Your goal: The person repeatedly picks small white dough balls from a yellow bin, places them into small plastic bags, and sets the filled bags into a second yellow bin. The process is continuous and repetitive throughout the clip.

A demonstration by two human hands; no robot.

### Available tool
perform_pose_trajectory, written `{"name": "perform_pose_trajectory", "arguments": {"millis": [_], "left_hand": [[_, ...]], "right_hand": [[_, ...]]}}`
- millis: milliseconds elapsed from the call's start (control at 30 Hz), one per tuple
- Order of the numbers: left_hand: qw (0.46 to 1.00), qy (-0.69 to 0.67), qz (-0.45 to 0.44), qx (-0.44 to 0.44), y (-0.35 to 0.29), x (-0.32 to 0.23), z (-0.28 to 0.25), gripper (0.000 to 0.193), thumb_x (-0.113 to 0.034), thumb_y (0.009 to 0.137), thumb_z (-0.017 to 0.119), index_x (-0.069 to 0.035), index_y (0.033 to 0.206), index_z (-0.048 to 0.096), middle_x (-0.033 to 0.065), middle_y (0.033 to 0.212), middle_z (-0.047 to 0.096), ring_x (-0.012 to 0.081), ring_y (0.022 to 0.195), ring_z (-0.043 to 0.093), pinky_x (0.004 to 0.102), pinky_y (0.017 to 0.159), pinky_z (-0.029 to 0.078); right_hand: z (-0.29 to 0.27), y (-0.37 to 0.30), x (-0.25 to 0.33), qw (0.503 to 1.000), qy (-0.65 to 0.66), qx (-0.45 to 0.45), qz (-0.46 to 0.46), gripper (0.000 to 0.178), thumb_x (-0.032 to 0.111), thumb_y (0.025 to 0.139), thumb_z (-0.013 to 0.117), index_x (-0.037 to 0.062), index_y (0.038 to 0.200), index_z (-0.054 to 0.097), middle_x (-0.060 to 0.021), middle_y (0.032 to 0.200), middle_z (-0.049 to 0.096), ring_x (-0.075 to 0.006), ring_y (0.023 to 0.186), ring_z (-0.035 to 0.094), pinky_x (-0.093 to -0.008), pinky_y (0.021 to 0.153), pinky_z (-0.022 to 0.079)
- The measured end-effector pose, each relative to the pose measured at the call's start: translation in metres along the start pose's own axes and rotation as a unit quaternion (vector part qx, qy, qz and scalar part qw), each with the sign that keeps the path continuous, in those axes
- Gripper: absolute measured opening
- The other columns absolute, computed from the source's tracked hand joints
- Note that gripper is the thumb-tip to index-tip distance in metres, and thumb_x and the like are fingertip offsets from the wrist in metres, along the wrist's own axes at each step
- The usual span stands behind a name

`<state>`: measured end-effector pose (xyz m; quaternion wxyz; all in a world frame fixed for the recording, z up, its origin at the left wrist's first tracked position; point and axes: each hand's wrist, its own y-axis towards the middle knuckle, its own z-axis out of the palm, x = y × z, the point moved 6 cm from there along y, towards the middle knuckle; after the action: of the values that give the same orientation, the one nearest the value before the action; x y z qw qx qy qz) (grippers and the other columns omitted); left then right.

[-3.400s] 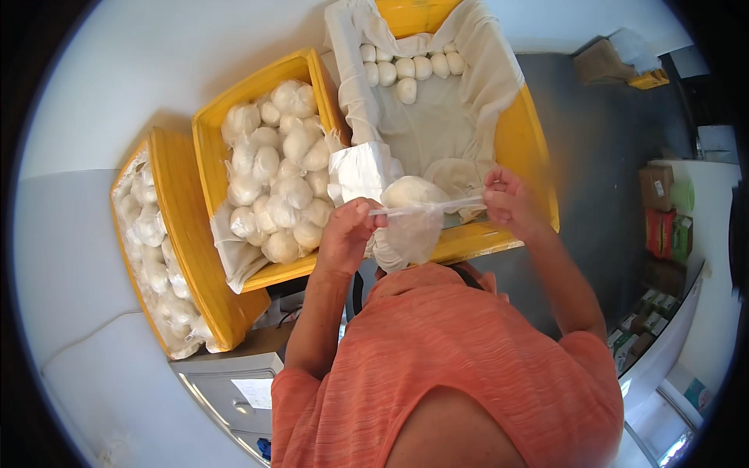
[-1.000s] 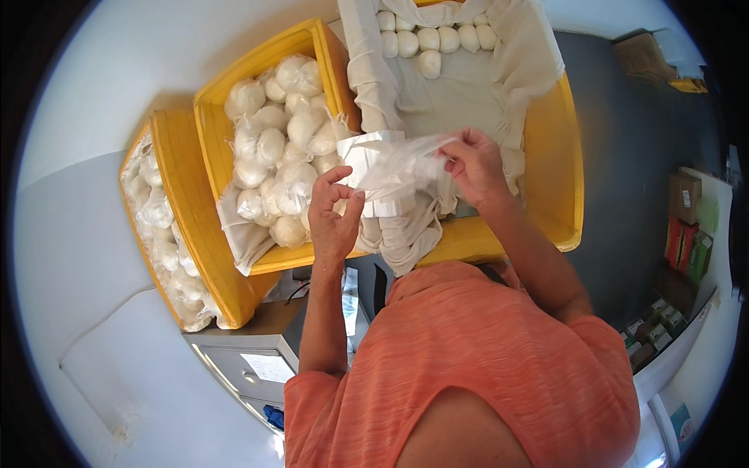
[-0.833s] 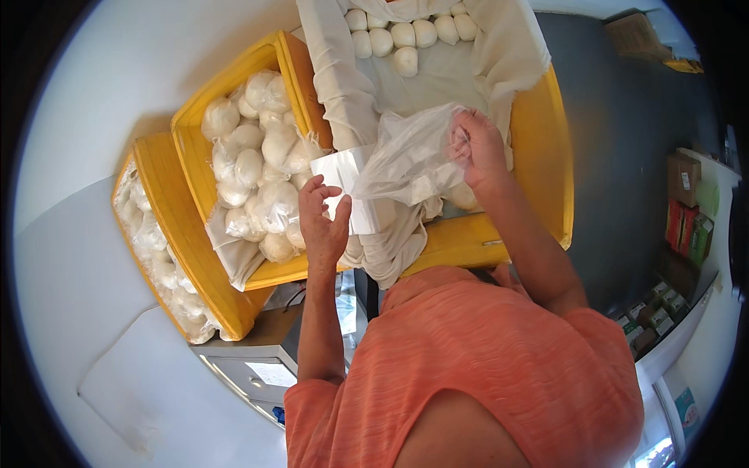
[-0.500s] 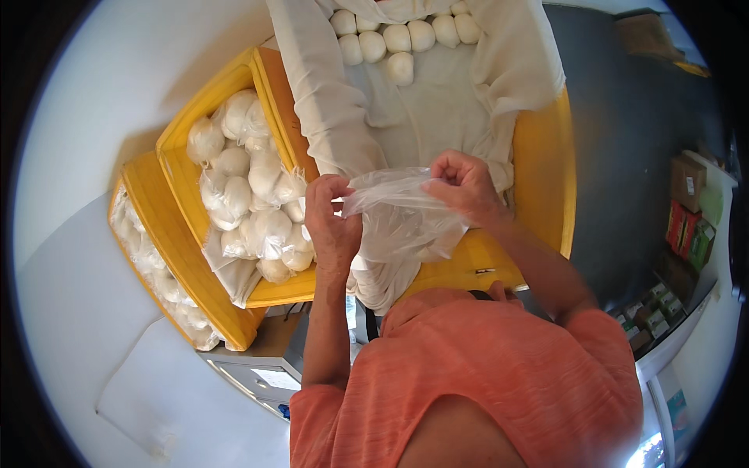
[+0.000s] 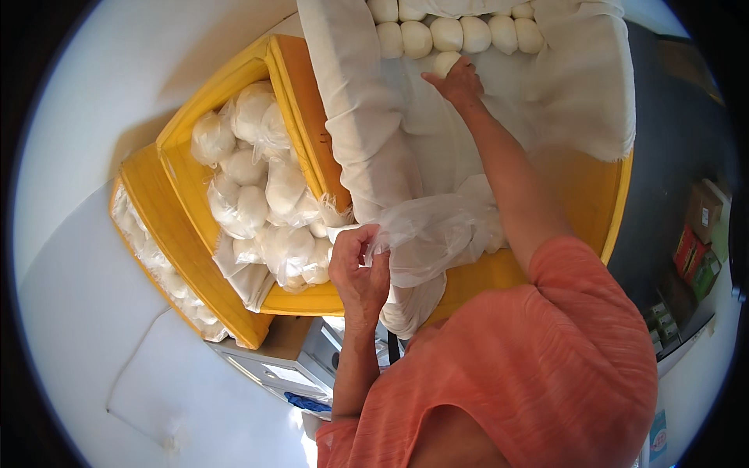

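Observation:
My left hand [image 5: 360,269] pinches the edge of a clear plastic bag [image 5: 437,234], which hangs loose to the right of it. At the far end of the cloth-lined yellow crate, my right hand [image 5: 459,82] reaches to a lone white steamed bun [image 5: 446,62]. The thumb is spread away from the other fingers at the bun's near side, and the bun still rests on the cloth. Beyond it, more white buns [image 5: 476,35] sit in tight rows on the pale cloth [image 5: 429,148].
To the left, a yellow crate [image 5: 308,117] holds several bagged buns [image 5: 285,183]. Another yellow crate [image 5: 195,265] with bagged buns stands farther left. A grey cabinet [image 5: 273,370] is below them. Boxes [image 5: 698,249] stand at the right over a dark floor.
My right hand has let go of the bag and moved away to the lone bun. My left hand has kept hold of the bag and come slightly nearer. The whole view has shifted.

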<state>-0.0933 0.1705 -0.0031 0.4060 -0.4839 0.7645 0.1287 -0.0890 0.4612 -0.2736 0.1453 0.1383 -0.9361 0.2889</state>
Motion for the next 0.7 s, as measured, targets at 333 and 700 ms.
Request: {"name": "perform_pose_trajectory", "arguments": {"millis": [333, 700], "left_hand": [[0.998, -0.055, -0.030, -0.007, 0.009, 0.033, 0.008, 0.015, 0.001, 0.074, 0.062, 0.000, 0.089, 0.060, 0.0090, 0.078, 0.061, 0.0159, 0.070, 0.058, 0.0255, 0.066, 0.047], [0.973, 0.014, 0.224, 0.048, -0.040, -0.018, 0.009, 0.008, -0.006, 0.080, 0.062, -0.003, 0.088, 0.063, 0.0087, 0.069, 0.062, 0.0149, 0.057, 0.058, 0.0252, 0.056, 0.046]], "right_hand": [[-0.095, -0.130, -0.026, 0.653, 0.693, 0.287, -0.105, 0.064, 0.016, 0.069, 0.072, -0.0005, 0.125, 0.043, -0.0086, 0.118, 0.053, -0.0203, 0.108, 0.052, -0.0350, 0.091, 0.044], [-0.039, -0.291, -0.028, 0.569, 0.621, 0.533, -0.087, 0.057, 0.032, 0.081, 0.054, -0.0050, 0.124, 0.046, -0.0107, 0.114, 0.056, -0.0188, 0.102, 0.055, -0.0320, 0.088, 0.043]]}}
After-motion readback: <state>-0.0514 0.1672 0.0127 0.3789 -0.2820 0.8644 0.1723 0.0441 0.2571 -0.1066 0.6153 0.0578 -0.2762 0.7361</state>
